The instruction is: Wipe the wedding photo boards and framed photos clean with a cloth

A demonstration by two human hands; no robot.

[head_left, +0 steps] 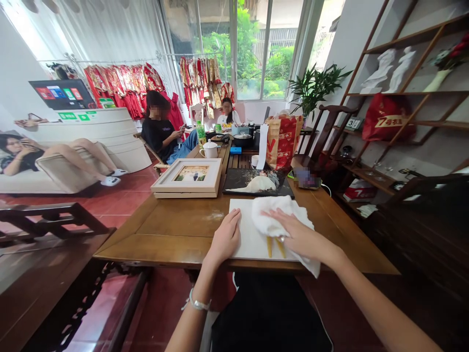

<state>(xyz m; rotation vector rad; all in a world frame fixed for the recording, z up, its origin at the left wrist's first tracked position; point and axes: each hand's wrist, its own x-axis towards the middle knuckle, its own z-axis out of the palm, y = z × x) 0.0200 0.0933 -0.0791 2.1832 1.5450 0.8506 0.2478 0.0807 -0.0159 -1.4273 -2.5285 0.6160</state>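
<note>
A white rectangular panel [251, 242] lies flat at the table's near edge. My left hand [227, 233] rests along its left side, fingers stretched out and touching the edge. On the panel's right part lies a bunched white cloth [264, 222], one end of it hanging over the near edge. My right hand [298, 234] presses on the cloth with its fingers stretched out flat. Two yellow tapered shapes [270, 247] show on the panel just below the cloth; the rest of them is hidden. Behind the panel is a dark picture board [234, 180] with a white figure on it.
Stacked white picture frames [161, 182] sit on the wooden table [176, 244], left of the dark board. Farther back stand a white mug [210, 149] and a red paper bag [286, 139]. A phone [307, 178] lies at right. Several other people sit or recline beyond.
</note>
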